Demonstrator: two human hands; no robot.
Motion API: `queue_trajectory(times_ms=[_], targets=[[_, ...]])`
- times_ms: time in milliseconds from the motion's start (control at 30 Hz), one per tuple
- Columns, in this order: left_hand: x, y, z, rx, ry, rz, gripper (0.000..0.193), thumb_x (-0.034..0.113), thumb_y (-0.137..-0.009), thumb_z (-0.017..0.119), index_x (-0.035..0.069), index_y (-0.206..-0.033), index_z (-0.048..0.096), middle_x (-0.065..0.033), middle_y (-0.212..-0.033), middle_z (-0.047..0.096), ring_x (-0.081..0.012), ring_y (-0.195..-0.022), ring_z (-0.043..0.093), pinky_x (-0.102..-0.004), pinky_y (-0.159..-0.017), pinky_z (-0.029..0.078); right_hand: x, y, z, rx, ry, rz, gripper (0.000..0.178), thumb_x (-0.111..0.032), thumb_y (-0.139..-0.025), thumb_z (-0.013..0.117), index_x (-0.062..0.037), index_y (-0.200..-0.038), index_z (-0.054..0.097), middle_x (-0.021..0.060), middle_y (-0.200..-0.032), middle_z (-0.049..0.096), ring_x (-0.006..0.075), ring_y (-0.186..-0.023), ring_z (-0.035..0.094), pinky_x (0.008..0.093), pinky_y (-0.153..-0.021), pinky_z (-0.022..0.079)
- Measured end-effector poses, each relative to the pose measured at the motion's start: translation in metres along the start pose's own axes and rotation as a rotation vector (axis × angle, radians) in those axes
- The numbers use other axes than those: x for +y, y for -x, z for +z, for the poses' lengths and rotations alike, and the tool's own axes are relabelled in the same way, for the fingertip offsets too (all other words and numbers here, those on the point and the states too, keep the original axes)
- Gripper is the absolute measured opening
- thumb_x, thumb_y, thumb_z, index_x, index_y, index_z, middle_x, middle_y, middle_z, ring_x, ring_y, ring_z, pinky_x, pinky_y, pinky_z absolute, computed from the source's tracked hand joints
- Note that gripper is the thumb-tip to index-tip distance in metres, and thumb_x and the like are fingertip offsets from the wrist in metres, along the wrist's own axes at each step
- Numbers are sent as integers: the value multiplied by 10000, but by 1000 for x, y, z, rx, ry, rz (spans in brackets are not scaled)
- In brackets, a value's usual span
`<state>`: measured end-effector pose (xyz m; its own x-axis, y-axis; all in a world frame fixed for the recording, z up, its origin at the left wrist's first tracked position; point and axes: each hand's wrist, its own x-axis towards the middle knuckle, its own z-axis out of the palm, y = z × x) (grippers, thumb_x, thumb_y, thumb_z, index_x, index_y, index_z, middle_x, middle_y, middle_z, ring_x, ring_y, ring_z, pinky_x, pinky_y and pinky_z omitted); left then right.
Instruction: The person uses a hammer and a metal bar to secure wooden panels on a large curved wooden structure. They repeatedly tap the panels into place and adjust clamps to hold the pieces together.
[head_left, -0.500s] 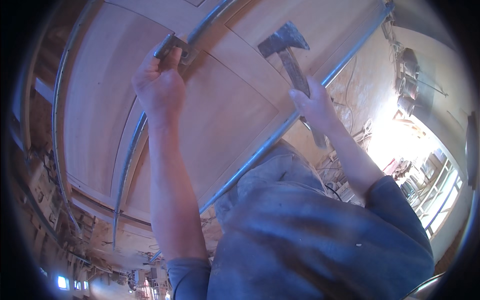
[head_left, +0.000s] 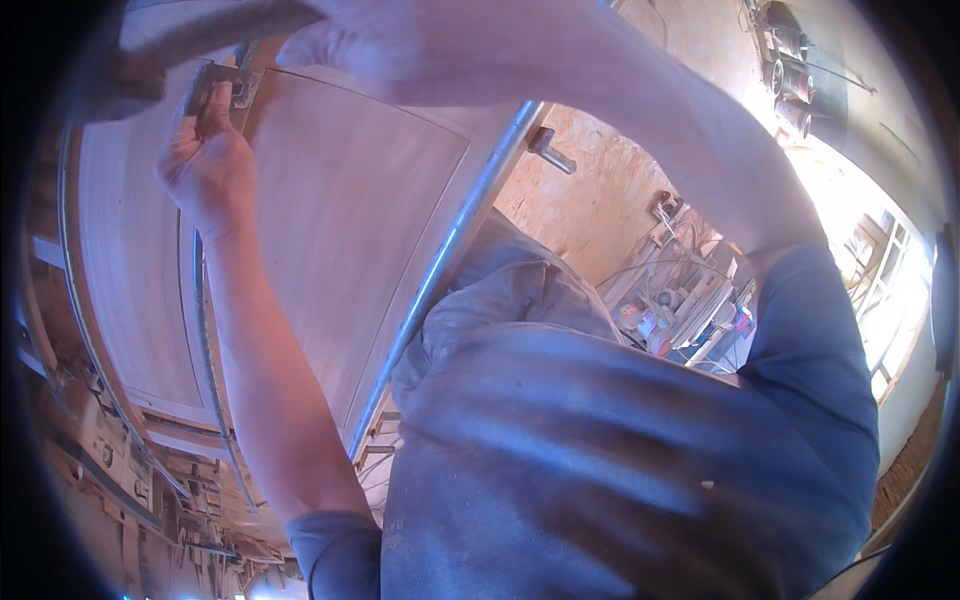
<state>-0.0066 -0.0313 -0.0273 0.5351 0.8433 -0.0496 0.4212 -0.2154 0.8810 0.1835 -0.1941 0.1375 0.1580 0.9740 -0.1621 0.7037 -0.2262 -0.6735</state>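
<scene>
My left hand [head_left: 208, 170] is closed, thumb pressed on a metal clamp jaw [head_left: 240, 88] that sits on a bar lying across a wooden panelled door [head_left: 330, 170]. My right hand [head_left: 345, 48] grips the wooden handle of a hatchet [head_left: 225, 32]. The hatchet reaches leftward over the door near the top edge, its head smeared by motion and in shadow, close to the jaw and my left fingers. My right forearm crosses above the door and hides part of it.
A long metal clamp bar [head_left: 440, 260] runs along the door's near edge, with a clamp handle [head_left: 552, 150] sticking out. Another bar [head_left: 75, 250] lies at the far left. Scattered tools and offcuts [head_left: 680, 300] lie to the right, by a bright window [head_left: 885, 290].
My right hand has swung the hatchet from the right over to the left, near the clamp jaw. My left hand stays on the jaw; the view has shifted, so it appears further left.
</scene>
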Motion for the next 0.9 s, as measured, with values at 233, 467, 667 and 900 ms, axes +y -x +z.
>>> queue_trajectory(times_ms=[233,467,667,900], targets=[[-5,1,-2,12,-231,98,357,352,-976,730,7,-1018,811,-125,-1020,800,-222,-947,749,-333,-859,540,12,4,41,154,255,-234,225,-100,-922,555,78,-1053,598,227,-828,706,388,-773,727,472,-662,584],[10,1,-3,-100,-572,-81,455,436,-975,699,-6,-950,803,-182,-941,785,-290,-904,747,-397,-832,552,-1,11,31,-69,165,119,223,-128,-962,577,22,-1128,568,225,-823,696,398,-787,717,486,-675,562],[-17,3,-7,-14,-668,205,231,236,-940,747,14,-985,794,-169,-823,746,-260,-750,718,-391,-680,526,-1,15,56,18,130,112,326,-242,-979,681,-30,-1206,584,203,-780,680,404,-744,687,493,-664,534],[17,25,-13,171,-15,-67,209,167,-1016,674,-8,-974,781,-124,-987,791,-192,-941,749,-336,-842,576,24,51,72,137,-238,414,306,-218,-993,647,18,-1159,544,162,-768,633,341,-677,622,445,-632,481]])
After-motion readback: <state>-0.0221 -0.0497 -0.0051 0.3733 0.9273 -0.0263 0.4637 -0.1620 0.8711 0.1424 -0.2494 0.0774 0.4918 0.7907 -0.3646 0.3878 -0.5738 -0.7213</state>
